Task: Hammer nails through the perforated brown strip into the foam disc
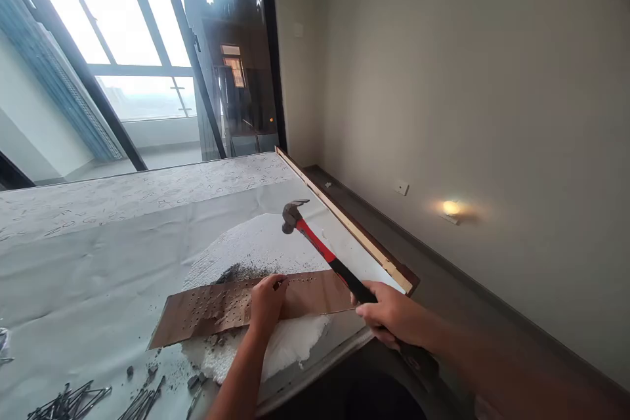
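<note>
Head view, listed from the near edge outward. Loose nails (69, 401): a scattered heap at the near left corner of the surface (98, 256), well apart from both hands. Right hand (391, 314): fingers wrapped closed around the black grip of a hammer (325, 252), just off the surface's near right edge. Hammer: red-and-black shaft angled up and to the left, steel claw head raised above the white slab, clear of the board. Left hand (266, 302): resting on a brown perforated board (236, 308), fingertips pinched together at the board's far edge; whether a nail sits between them is too small to tell. Board: lies flat across a white foam slab (256, 249), rows of small holes showing, dark dust beside it. Surface: draped in pale printed sheeting, wooden strip (344, 220) along its right edge. Beyond: beige wall (467, 79) with a small lit lamp (450, 208); large window (113, 33) at far left.
</note>
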Action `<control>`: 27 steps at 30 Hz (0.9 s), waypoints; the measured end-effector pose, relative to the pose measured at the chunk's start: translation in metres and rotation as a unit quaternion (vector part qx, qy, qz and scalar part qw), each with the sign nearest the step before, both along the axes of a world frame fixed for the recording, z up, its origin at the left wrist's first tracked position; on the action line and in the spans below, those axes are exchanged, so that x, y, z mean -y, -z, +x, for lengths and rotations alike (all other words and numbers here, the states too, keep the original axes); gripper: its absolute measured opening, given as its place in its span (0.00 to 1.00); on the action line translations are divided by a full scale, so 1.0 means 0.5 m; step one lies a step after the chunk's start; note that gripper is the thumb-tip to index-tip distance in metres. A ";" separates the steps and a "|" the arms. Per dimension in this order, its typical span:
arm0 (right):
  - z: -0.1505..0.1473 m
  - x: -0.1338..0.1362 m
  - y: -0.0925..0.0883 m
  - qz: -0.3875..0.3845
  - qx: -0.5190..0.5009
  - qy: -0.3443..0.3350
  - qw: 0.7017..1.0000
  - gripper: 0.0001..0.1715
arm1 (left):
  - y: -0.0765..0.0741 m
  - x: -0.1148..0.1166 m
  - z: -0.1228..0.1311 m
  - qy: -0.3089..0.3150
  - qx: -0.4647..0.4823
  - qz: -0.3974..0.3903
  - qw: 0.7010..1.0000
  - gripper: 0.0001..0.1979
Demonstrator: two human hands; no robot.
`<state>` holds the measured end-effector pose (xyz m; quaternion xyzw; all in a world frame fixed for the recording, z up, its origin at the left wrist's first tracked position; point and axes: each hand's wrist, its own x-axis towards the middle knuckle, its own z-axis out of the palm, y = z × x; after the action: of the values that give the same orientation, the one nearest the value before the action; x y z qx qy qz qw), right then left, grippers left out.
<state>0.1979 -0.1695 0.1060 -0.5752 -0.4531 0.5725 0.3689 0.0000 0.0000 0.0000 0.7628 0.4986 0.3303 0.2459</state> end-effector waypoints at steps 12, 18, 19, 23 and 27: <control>0.006 0.088 0.030 -0.039 -0.002 -0.021 0.999 0.08 | -0.006 0.007 0.001 0.002 -0.020 0.001 1.000 0.12; -0.007 0.098 0.020 -0.091 0.010 -0.019 0.996 0.10 | 0.005 0.002 0.000 0.001 -0.009 0.001 1.000 0.11; -0.010 0.099 0.016 -0.097 0.014 -0.016 0.995 0.11 | 0.008 0.001 -0.001 0.000 -0.008 0.002 1.000 0.11; -0.017 0.099 0.000 -0.107 0.045 -0.019 0.993 0.12 | 0.015 0.000 -0.001 0.000 -0.010 -0.002 1.000 0.11; -0.025 0.093 0.007 -0.095 0.066 -0.017 0.993 0.11 | 0.014 0.002 0.001 0.008 -0.015 0.000 1.000 0.11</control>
<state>0.1853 -0.2161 0.1023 -0.6362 -0.4298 0.5800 0.2722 0.0006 -0.0008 -0.0070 0.7718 0.4961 0.3166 0.2407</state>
